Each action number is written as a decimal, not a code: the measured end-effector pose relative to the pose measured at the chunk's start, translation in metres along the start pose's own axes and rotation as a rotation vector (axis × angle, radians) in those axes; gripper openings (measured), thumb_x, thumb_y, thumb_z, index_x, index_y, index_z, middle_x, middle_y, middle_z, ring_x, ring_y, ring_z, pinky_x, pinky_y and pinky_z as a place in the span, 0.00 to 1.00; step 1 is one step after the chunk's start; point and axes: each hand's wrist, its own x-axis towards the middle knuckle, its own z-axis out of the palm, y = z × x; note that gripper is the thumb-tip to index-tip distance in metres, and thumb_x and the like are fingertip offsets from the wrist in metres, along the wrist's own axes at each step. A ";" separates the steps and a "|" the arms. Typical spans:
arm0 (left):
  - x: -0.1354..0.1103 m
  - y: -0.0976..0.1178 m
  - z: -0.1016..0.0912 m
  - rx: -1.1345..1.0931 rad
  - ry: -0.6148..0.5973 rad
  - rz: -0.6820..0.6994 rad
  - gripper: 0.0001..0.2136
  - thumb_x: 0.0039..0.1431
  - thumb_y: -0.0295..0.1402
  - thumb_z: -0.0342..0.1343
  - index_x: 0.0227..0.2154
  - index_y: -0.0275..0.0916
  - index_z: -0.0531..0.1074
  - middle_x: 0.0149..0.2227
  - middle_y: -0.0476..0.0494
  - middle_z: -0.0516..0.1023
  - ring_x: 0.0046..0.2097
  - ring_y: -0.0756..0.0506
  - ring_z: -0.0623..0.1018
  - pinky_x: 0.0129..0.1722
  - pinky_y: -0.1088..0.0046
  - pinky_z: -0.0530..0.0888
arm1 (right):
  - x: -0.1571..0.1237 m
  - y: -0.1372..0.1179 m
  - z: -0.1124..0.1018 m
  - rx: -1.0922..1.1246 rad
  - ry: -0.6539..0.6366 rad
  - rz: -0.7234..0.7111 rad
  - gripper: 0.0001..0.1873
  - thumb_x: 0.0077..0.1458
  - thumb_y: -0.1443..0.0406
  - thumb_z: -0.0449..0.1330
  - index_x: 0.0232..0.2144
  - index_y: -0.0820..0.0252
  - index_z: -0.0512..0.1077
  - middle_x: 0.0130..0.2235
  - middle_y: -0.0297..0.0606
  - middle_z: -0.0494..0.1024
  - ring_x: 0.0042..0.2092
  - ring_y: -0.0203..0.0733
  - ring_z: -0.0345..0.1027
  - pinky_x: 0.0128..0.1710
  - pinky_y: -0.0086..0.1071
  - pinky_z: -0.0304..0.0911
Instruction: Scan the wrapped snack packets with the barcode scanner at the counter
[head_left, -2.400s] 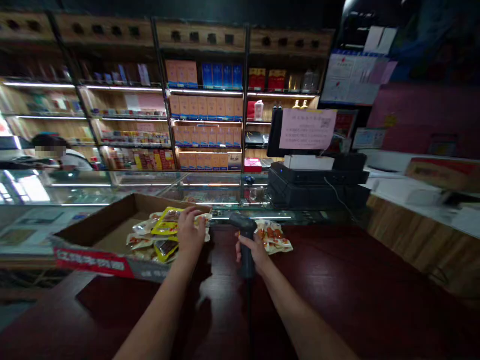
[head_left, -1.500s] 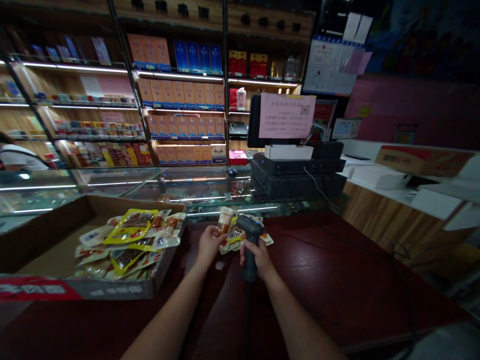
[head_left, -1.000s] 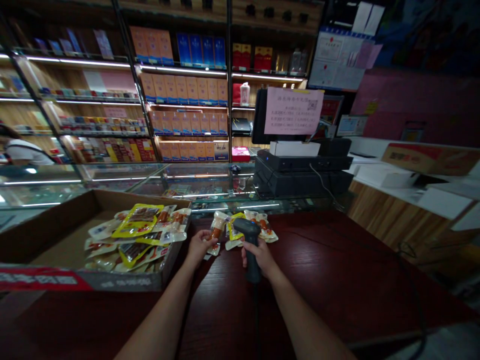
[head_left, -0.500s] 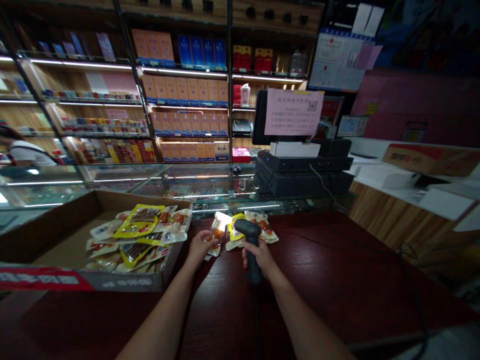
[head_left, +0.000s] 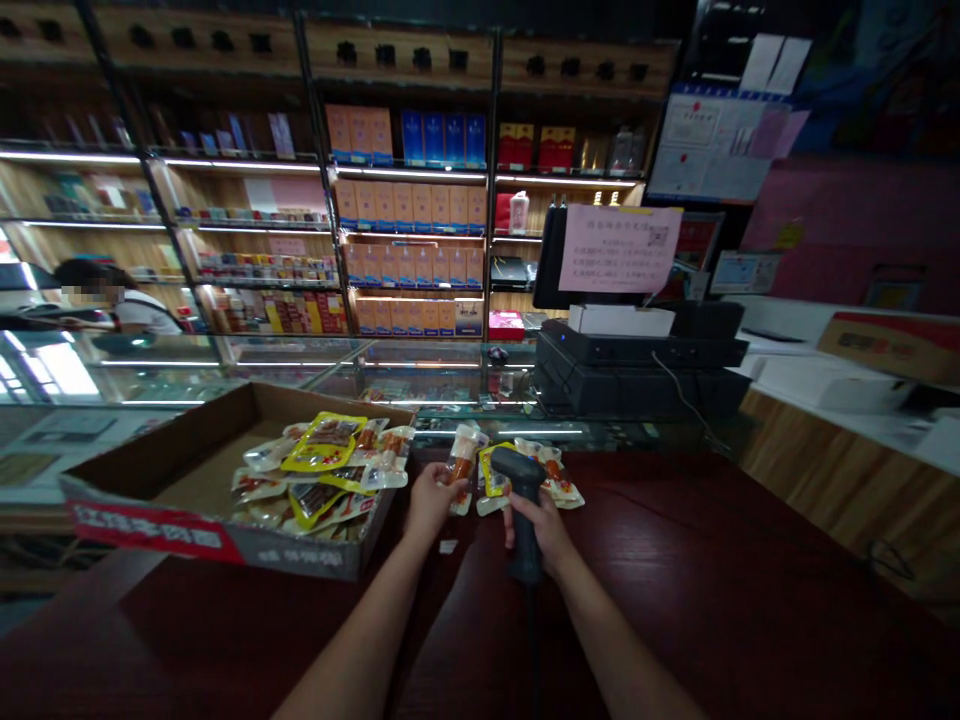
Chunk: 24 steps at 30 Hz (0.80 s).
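Between the fingers of my left hand (head_left: pixel 433 503) is a clear-and-white snack packet (head_left: pixel 464 455) with a reddish-brown piece inside, held up off the table. My right hand (head_left: pixel 546 525) is wrapped round the handle of a black barcode scanner (head_left: pixel 526 500), whose head points left toward that packet. Behind the scanner several more snack packets (head_left: pixel 561 472), one with a yellow edge, lie in a small pile, partly hidden by it. To the left, an open cardboard box (head_left: pixel 300 558) holds a heap of yellow and clear snack packets (head_left: pixel 324 443).
A dark red table (head_left: pixel 675 600) spans the front, with a glass counter (head_left: pixel 420 350) behind it. A monitor with a pink notice (head_left: pixel 619 250) stands at the back right. A person (head_left: pixel 120 300) is at the far left. A small white scrap (head_left: pixel 448 547) lies near my left wrist.
The view has shifted left, so everything sits further right. The bright scanner light on the packet in my left hand is gone. Both hands keep their holds.
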 end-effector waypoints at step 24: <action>0.040 0.053 -0.187 0.868 0.456 0.005 0.23 0.47 0.46 0.54 0.44 0.37 0.73 0.47 0.31 0.73 0.49 0.31 0.71 0.44 0.55 0.67 | 0.015 -0.008 0.140 0.025 -0.352 0.031 0.19 0.39 0.57 0.66 0.30 0.63 0.68 0.16 0.29 0.71 0.14 0.33 0.63 0.13 0.25 0.61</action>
